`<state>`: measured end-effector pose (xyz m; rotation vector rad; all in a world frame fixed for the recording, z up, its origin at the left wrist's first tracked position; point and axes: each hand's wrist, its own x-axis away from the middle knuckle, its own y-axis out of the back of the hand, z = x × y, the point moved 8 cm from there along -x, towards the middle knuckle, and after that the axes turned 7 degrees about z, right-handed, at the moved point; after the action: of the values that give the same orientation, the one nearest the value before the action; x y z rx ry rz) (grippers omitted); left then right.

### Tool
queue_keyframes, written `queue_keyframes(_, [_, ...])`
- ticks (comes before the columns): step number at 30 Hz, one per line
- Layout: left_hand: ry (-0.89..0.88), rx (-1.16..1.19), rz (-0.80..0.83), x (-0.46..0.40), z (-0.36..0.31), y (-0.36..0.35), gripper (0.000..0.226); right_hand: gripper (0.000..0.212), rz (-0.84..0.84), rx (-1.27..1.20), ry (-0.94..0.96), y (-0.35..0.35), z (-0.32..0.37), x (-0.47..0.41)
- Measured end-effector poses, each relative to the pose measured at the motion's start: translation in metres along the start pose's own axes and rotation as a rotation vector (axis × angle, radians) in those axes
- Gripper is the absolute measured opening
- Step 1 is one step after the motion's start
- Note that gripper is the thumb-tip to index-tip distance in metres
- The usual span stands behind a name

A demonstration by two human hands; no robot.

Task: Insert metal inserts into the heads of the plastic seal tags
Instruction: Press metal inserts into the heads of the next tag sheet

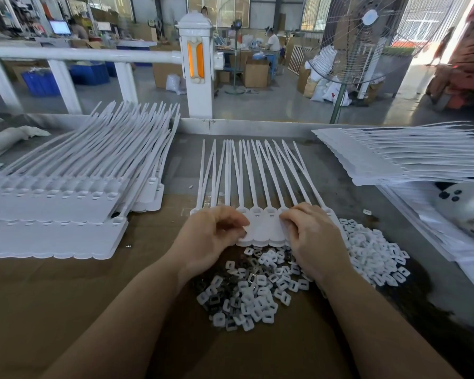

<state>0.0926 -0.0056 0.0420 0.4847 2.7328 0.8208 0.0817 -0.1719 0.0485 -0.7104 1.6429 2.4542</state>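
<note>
A joined strip of white plastic seal tags (263,228) lies flat at the middle of the brown cardboard-covered table (66,296), its long thin tails fanned away from the person. No writing can be read on the tags. The left hand (211,236) rests on the strip's left end, fingers curled, thumb and forefinger pinched together; whether they hold an insert I cannot tell. The right hand (312,236) presses curled fingers on the strip's right heads. Just below the strip lies a heap of small square inserts, white plastic and dark metal (257,285). Stacked white tag strips (66,192) lie at the left, and another white stack (394,157) at the right.
</note>
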Motion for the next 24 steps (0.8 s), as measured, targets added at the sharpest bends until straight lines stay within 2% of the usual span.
queue_keyframes(5, [0.145, -0.076, -0.42, 0.012, 0.023, 0.047, 0.021, 0.014, -0.01, -0.005, 0.003, 0.0, 0.0, 0.0])
queue_keyframes(8, [0.192, -0.178, -0.541, 0.021, 0.034, 0.061, 0.021, 0.014, -0.016, -0.008, 0.008, 0.0, 0.001, 0.0])
queue_keyframes(18, [0.118, -0.319, -0.525, 0.017, 0.03, 0.057, 0.032, 0.013, -0.025, -0.009, 0.01, 0.001, 0.001, 0.0])
queue_keyframes(24, [0.109, -0.479, -0.439, 0.007, 0.024, 0.047, 0.032, 0.012, -0.03, -0.006, 0.018, 0.001, 0.002, 0.0])
